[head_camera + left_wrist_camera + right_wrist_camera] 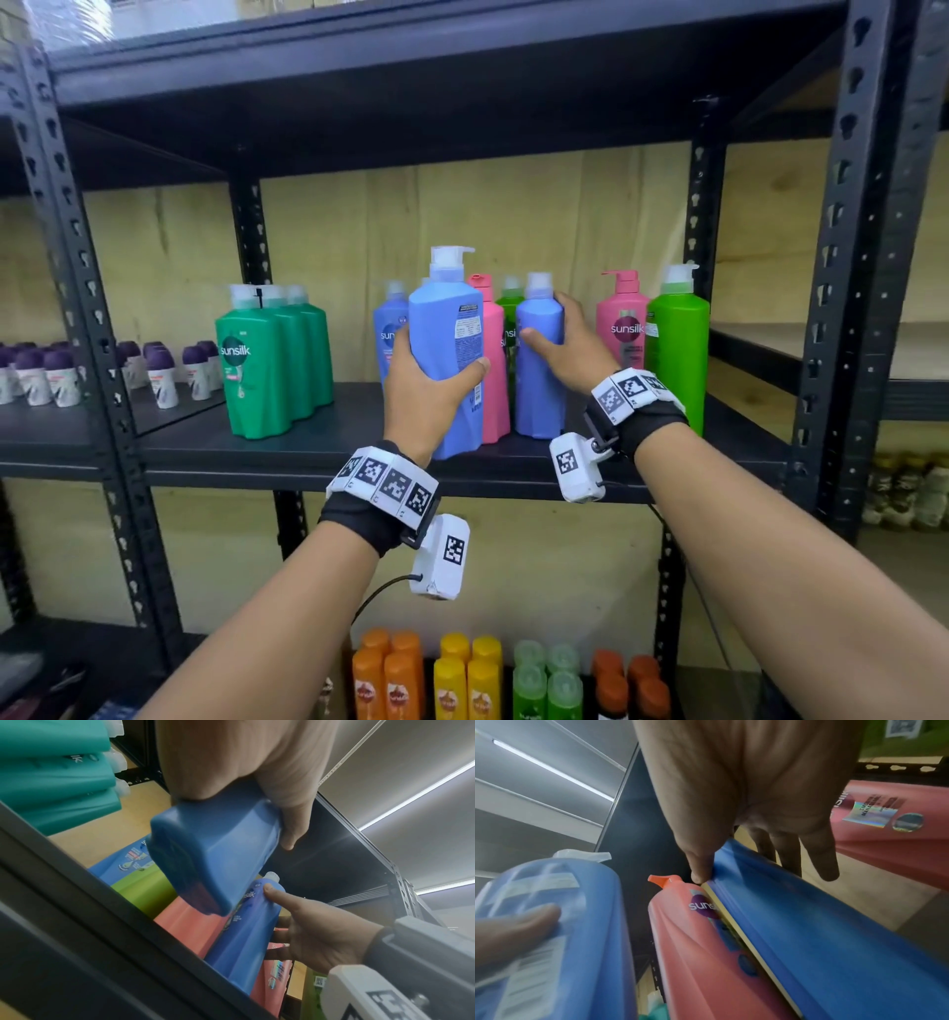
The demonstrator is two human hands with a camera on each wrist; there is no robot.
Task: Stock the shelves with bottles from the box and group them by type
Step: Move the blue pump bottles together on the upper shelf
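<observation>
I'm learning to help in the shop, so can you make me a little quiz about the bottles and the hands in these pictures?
1. True or false: the left hand holds a blue pump bottle with its base lifted off the shelf.
2. Which bottle does the right hand grip? A) a pink one B) a blue one C) a teal one
3. Fill in: the three teal-green bottles stand to the ____ of the mixed group in the head view.

Key:
1. True; the left wrist view shows its underside in the air.
2. B, the smaller blue bottle standing on the shelf.
3. left
</observation>
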